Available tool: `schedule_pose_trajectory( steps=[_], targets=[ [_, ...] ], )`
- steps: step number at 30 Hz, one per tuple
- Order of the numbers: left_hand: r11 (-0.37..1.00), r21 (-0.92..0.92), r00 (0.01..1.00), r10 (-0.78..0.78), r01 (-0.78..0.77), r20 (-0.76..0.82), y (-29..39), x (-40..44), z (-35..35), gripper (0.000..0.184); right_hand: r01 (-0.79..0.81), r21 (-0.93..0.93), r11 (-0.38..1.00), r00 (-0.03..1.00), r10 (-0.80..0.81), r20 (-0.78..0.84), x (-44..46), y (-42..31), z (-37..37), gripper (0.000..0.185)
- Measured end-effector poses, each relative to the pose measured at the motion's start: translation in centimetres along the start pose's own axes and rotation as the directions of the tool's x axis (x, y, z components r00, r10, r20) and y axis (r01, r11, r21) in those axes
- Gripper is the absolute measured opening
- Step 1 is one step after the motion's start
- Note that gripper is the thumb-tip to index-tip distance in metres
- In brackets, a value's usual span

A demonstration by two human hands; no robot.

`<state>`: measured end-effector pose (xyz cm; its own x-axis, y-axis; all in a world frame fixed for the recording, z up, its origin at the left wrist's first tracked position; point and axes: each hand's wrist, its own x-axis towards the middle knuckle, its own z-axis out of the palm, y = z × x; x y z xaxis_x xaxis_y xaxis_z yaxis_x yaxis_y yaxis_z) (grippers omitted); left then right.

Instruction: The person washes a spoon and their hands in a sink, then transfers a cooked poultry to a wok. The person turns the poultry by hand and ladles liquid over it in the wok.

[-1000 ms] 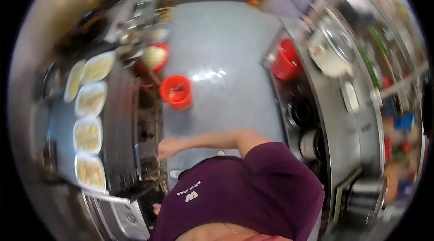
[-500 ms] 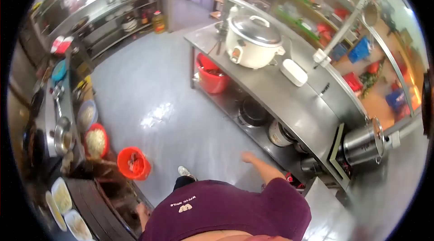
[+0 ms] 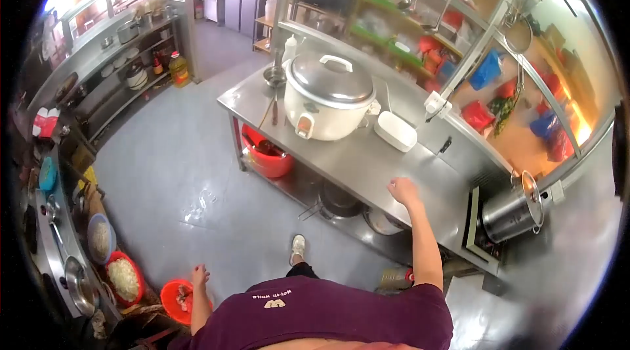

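My left hand (image 3: 200,276) hangs low with its fingers slightly apart, holding nothing. Near it on the floor stands a red-orange bucket (image 3: 172,296) with pinkish contents that I cannot make out. My right hand (image 3: 403,191) is raised in front of the steel worktable (image 3: 420,173), its fingers loosely curled and nothing visible in them. On the worktable, a large white rice cooker (image 3: 321,110) with a metal lid stands beside a white lidded box (image 3: 396,131). A knife (image 3: 445,145) is farther right, near the back panel.
A red tub (image 3: 266,161) and dark pans (image 3: 341,199) sit under the worktable. A steel pot (image 3: 512,209) is at its right end. Basins of pale food (image 3: 125,278) line the left counter. Grey floor (image 3: 190,153) lies between. An oil jug (image 3: 178,69) stands by the far shelf.
I have moved forward and the view has shifted, bringing the worktable closer. My right hand has risen and moved right, over the table's edge in view. My left hand has come forward.
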<state>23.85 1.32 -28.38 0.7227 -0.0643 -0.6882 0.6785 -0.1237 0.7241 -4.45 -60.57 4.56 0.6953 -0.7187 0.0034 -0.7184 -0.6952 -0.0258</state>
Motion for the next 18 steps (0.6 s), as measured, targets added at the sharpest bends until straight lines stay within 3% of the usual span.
schedule_pose_trajectory(
  steps=[2, 4, 7, 8, 9, 10, 12, 13, 15, 17, 18],
  targets=[
    [0.999, 0.009, 0.999, -0.043, 0.043, -0.02, -1.1, 0.9, 1.2, 0.014, 0.075, -0.149, 0.986, 0.981, -0.1, -0.164, 5.5, 0.4, -2.3, 0.023],
    [0.991, 0.034, 0.99, -0.129, 0.131, -0.063, -3.2, 0.7, 1.9, 0.014, 0.229, 0.187, 0.955, 0.912, -0.143, -0.384, 11.0, -1.1, -8.2, 0.023],
    [0.952, 0.014, 0.945, -0.303, 0.307, -0.125, -5.0, -0.6, 3.9, 0.015, 0.41, 0.115, 0.905, 0.733, -0.252, -0.631, 21.8, -1.0, -16.4, 0.022],
    [0.938, 0.005, 0.93, -0.342, 0.346, -0.135, -5.2, -0.4, 5.1, 0.015, 0.526, 0.116, 0.842, 0.617, -0.284, -0.735, 25.0, -1.4, -20.0, 0.021],
    [0.93, -0.009, 0.92, -0.366, 0.368, -0.137, -5.2, -0.2, 6.3, 0.015, 0.502, 0.173, 0.847, 0.639, -0.228, -0.734, 26.9, -2.6, -24.2, 0.019],
    [0.928, -0.02, 0.918, -0.372, 0.373, -0.136, -5.5, 0.4, 7.1, 0.016, 0.569, 0.082, 0.818, 0.453, -0.229, -0.862, 30.2, -3.3, -27.1, 0.019],
    [0.941, -0.047, 0.933, -0.339, 0.336, -0.119, -5.4, 1.2, 8.4, 0.016, 0.573, 0.127, 0.81, 0.405, -0.145, -0.903, 36.0, -4.1, -32.5, 0.024],
    [0.957, -0.059, 0.952, -0.288, 0.284, -0.103, -4.8, 1.8, 9.3, 0.017, 0.502, -0.058, 0.863, 0.246, -0.206, -0.947, 38.2, -4.5, -34.5, 0.029],
    [0.98, -0.092, 0.98, -0.185, 0.178, -0.07, -3.3, 2.9, 10.5, 0.018, 0.354, -0.167, 0.92, 0.298, -0.28, -0.913, 43.0, -4.2, -37.4, 0.039],
    [0.992, -0.056, 0.993, -0.117, 0.115, -0.029, -0.9, 3.5, 11.3, 0.02, 0.143, -0.066, 0.988, 0.48, -0.127, -0.868, 46.1, -4.9, -39.2, 0.039],
    [0.994, 0.012, 0.994, -0.109, 0.109, -0.018, -0.2, 3.4, 11.5, 0.021, 0.082, -0.135, 0.987, 0.452, -0.157, -0.878, 46.4, -5.2, -39.4, 0.039]
  ],
)
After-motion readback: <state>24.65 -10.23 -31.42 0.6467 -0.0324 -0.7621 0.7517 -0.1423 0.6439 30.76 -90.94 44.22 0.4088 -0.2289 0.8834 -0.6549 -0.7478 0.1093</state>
